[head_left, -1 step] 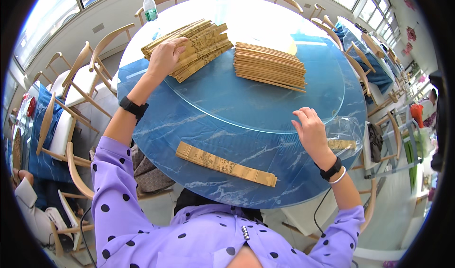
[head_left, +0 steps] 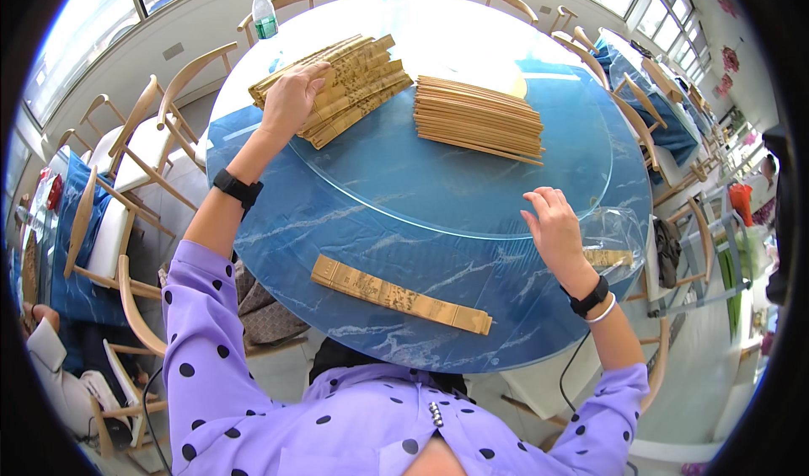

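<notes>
On the far left of the round table lies a fanned pile of gold printed paper sleeves point(head_left: 358, 88). My left hand point(head_left: 291, 101) is over the pile's left part, its fingers closed at the edge of a top sleeve; the grip is partly hidden. Beside the pile is a neat stack of long, thin brown sticks point(head_left: 479, 118), looking like chopsticks. My right hand point(head_left: 554, 227) hovers near the table's right side, fingers slightly curled, thumb apart, holding nothing. A single gold sleeve point(head_left: 400, 294) lies flat near the front edge.
Clear plastic wrap point(head_left: 619, 227) with a gold sleeve point(head_left: 608, 258) lies at the table's right edge. A raised glass turntable point(head_left: 472, 198) bears the pile and the stack. A plastic bottle point(head_left: 264, 14) stands at the far left. Wooden chairs point(head_left: 190, 80) surround the table.
</notes>
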Motion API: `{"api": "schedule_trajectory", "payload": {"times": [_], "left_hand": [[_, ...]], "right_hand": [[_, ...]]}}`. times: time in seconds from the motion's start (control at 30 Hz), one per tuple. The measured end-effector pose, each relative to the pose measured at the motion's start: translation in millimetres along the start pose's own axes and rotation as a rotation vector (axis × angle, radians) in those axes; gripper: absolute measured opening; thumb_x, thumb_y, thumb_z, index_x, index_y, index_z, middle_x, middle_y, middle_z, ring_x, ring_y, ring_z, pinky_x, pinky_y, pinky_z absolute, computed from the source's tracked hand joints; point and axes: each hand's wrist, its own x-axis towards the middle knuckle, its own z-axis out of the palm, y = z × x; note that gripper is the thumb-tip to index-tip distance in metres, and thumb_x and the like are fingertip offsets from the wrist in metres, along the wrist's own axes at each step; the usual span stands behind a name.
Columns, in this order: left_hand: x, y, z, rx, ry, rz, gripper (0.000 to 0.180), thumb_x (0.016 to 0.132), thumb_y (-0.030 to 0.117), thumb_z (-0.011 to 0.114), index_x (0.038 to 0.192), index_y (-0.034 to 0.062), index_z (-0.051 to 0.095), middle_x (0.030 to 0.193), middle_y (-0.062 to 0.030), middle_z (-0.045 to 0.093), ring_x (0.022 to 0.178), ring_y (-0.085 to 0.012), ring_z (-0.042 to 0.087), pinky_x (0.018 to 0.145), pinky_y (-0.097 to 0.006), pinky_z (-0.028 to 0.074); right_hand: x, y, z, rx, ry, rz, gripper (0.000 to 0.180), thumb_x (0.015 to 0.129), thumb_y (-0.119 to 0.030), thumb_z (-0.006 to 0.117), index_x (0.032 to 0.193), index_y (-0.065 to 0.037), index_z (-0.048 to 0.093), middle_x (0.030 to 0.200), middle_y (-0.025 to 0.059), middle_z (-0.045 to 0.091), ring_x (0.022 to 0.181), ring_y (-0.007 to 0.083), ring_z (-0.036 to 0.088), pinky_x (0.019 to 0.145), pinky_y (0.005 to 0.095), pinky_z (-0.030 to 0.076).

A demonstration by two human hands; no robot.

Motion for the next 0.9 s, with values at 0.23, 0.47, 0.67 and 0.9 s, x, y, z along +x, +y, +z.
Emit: {"api": "schedule_trajectory", "payload": {"times": [0.23,0.47,0.67,0.9], "left_hand": [[4,-20,33,0.284,-0.085,0.05,0.036,0.093,0.015,0.068,0.129,0.0136,0.07,0.106,-0.0128,0.066,0.1,-0.0323,0.067,0.088,-0.042,0.055],[-12,-25,34,0.379,-0.086,0.13,0.039,0.091,0.014,0.069,0.13,0.0117,0.07,0.108,-0.0085,0.054,0.111,-0.0272,0.053,0.101,-0.04,0.046],[-17,-15,27,0.346,-0.042,0.119,0.043,0.092,0.016,0.071,0.133,0.0055,0.067,0.116,-0.0096,0.055,0.114,-0.0289,0.051,0.104,-0.041,0.043],[-69,69,-20,0.03,-0.158,0.108,0.041,0.088,0.014,0.075,0.126,0.0024,0.068,0.116,-0.0114,0.057,0.112,-0.0305,0.052,0.102,-0.043,0.045]], "right_hand": [[31,38,25,0.032,-0.012,0.01,0.032,0.086,-0.003,0.072,0.117,-0.001,0.065,0.117,0.013,0.062,0.114,0.0333,0.058,0.098,0.0426,0.05],[58,53,58,-0.066,-0.022,-0.062,0.036,0.09,-0.01,0.07,0.125,-0.003,0.067,0.126,0.0095,0.063,0.12,0.0282,0.057,0.104,0.0393,0.048],[69,54,74,-0.054,-0.064,-0.069,0.04,0.091,-0.012,0.071,0.129,-0.001,0.065,0.127,0.011,0.064,0.12,0.0283,0.057,0.103,0.0406,0.049],[69,57,76,-0.083,-0.168,0.056,0.041,0.094,-0.024,0.071,0.128,-0.002,0.065,0.121,0.0113,0.062,0.118,0.03,0.057,0.101,0.042,0.049]]}}
